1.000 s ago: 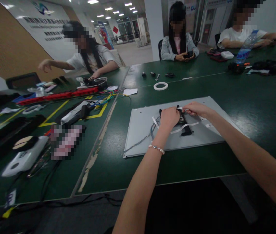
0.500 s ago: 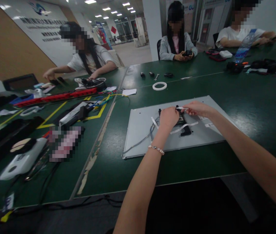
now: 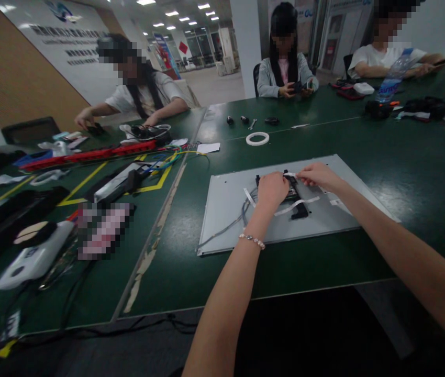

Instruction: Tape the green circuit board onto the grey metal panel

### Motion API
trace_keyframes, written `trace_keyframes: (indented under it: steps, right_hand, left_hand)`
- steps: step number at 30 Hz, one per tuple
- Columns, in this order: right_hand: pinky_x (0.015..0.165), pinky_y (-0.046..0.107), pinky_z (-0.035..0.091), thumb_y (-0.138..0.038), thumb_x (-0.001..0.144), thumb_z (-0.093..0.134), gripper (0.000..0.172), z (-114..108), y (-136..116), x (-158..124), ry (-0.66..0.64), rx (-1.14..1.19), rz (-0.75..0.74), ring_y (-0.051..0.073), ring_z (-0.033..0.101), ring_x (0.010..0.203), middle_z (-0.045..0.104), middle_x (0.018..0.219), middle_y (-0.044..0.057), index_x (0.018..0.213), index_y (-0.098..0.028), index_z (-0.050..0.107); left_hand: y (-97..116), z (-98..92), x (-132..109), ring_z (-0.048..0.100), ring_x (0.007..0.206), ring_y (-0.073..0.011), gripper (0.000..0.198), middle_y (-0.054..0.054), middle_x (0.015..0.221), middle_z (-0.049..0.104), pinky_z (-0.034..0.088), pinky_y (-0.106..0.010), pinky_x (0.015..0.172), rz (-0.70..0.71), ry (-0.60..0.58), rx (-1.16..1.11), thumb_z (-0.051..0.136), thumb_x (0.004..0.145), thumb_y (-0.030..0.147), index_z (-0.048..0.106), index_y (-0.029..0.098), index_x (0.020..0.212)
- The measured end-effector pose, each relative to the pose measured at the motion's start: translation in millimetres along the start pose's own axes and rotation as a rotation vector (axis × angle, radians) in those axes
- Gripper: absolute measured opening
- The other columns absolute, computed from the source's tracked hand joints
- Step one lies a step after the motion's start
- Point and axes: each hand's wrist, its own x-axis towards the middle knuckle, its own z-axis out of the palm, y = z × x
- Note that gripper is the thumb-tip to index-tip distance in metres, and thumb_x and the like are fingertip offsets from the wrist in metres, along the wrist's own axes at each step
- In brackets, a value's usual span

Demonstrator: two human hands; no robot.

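Observation:
A flat light-grey panel (image 3: 222, 209) lies on the green table before me. On it sit a black plastic part (image 3: 299, 211), a loop of grey cable (image 3: 242, 217) and a strip of white tape (image 3: 301, 204) across them. My left hand (image 3: 273, 189) rests over the black part with fingers curled down; the fingertips are mostly hidden. Just right of it, my right hand (image 3: 319, 177) pinches the end of another short white tape strip (image 3: 291, 174), which runs toward my left fingertips. A further tape piece (image 3: 249, 197) lies by the cable.
A white tape roll (image 3: 257, 139) and a small wrench (image 3: 253, 124) lie beyond the panel. Red power strips (image 3: 89, 155), cables and a white device (image 3: 36, 256) are at left. A bottle (image 3: 393, 78) stands far right. Several people sit around the table.
My right hand has shifted slightly right, and the tape strip between my hands shows a little lower. My left hand and the panel stay in place.

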Motion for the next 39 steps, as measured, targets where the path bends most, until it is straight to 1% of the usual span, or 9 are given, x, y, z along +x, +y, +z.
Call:
trace_keyframes:
  steps: [6, 9, 12, 16, 21, 24, 29, 32, 39]
  right_hand:
    - [0.042, 0.018, 0.032, -0.026, 0.083, 0.058, 0.021, 4, -3, 0, 0.066, -0.073, 0.011, 0.006, 0.046, 0.045, 0.055, 0.054, 0.002, 0.066, -0.012, 0.060]
    - [0.045, 0.019, 0.034, -0.027, 0.081, 0.058, 0.020, 5, 1, 1, 0.103, -0.200, -0.063, 0.008, 0.048, 0.046, 0.056, 0.052, 0.002, 0.065, -0.013, 0.060]
    - [0.054, 0.020, 0.038, -0.028, 0.080, 0.058, 0.018, 7, 3, 0, 0.173, -0.382, -0.193, 0.010, 0.052, 0.052, 0.056, 0.052, 0.002, 0.069, -0.015, 0.062]
    - [0.063, 0.023, 0.038, -0.033, 0.080, 0.058, 0.018, 8, 3, -2, 0.271, -0.602, -0.327, 0.015, 0.056, 0.070, 0.062, 0.067, 0.005, 0.074, -0.017, 0.064]
    - [0.067, 0.026, 0.037, -0.038, 0.081, 0.057, 0.020, 11, 7, -1, 0.333, -0.705, -0.318, 0.018, 0.055, 0.078, 0.064, 0.081, 0.007, 0.079, -0.019, 0.062]
    - [0.071, 0.027, 0.038, -0.037, 0.082, 0.058, 0.020, 10, 11, 1, 0.337, -0.725, -0.342, 0.019, 0.054, 0.082, 0.063, 0.087, 0.009, 0.085, -0.018, 0.061]
    - [0.077, 0.029, 0.039, -0.031, 0.085, 0.056, 0.020, -1, 21, 7, 0.260, -0.763, -0.461, 0.020, 0.054, 0.087, 0.061, 0.095, 0.010, 0.098, -0.016, 0.058]
    - [0.080, 0.031, 0.039, -0.029, 0.086, 0.055, 0.020, -8, 26, 10, 0.252, -0.798, -0.475, 0.022, 0.053, 0.090, 0.059, 0.098, 0.011, 0.100, -0.015, 0.058]
    - [0.082, 0.033, 0.040, -0.032, 0.088, 0.053, 0.024, -18, 29, 10, 0.202, -0.853, -0.524, 0.022, 0.054, 0.091, 0.058, 0.098, 0.012, 0.104, -0.015, 0.058]
  left_hand:
    - [0, 1.1, -1, 0.063, 0.098, -0.0216, 0.032, -0.011, 0.105, 0.069, 0.044, -0.032, 0.090, -0.003, 0.015, -0.013, 0.034, 0.094, 0.023, 0.064, 0.015, 0.100]
    - [-1, 1.8, 0, 0.063, 0.098, -0.0213, 0.032, -0.011, 0.105, 0.068, 0.044, -0.032, 0.090, 0.002, 0.016, -0.022, 0.034, 0.094, 0.022, 0.064, 0.015, 0.100]
    - [-2, 2.1, 0, 0.061, 0.102, -0.0212, 0.032, -0.011, 0.107, 0.067, 0.043, -0.032, 0.093, 0.016, 0.014, -0.027, 0.034, 0.094, 0.021, 0.065, 0.014, 0.100]
    - [-2, 3.3, 1, 0.059, 0.105, -0.0208, 0.032, -0.011, 0.111, 0.064, 0.043, -0.031, 0.093, 0.012, 0.020, -0.015, 0.034, 0.094, 0.022, 0.065, 0.015, 0.102]
    - [-2, 5.4, 1, 0.059, 0.103, -0.0222, 0.033, -0.012, 0.109, 0.061, 0.044, -0.032, 0.090, 0.017, 0.046, -0.007, 0.035, 0.093, 0.022, 0.066, 0.013, 0.101]
    - [-2, 5.2, 0, 0.056, 0.106, -0.0220, 0.033, -0.013, 0.112, 0.059, 0.043, -0.032, 0.092, -0.001, 0.047, -0.002, 0.035, 0.094, 0.023, 0.066, 0.014, 0.104]
    - [-2, 3.4, -1, 0.052, 0.110, -0.0239, 0.034, -0.013, 0.115, 0.058, 0.040, -0.034, 0.096, 0.011, 0.053, 0.018, 0.036, 0.094, 0.023, 0.066, 0.014, 0.108]
    - [-2, 3.5, -1, 0.052, 0.110, -0.0242, 0.034, -0.012, 0.115, 0.058, 0.040, -0.035, 0.096, 0.018, 0.052, 0.010, 0.036, 0.094, 0.023, 0.065, 0.015, 0.108]
    - [0, 3.3, -3, 0.055, 0.104, -0.0257, 0.033, -0.012, 0.111, 0.060, 0.043, -0.037, 0.091, -0.050, 0.084, 0.029, 0.037, 0.093, 0.024, 0.067, 0.013, 0.100]
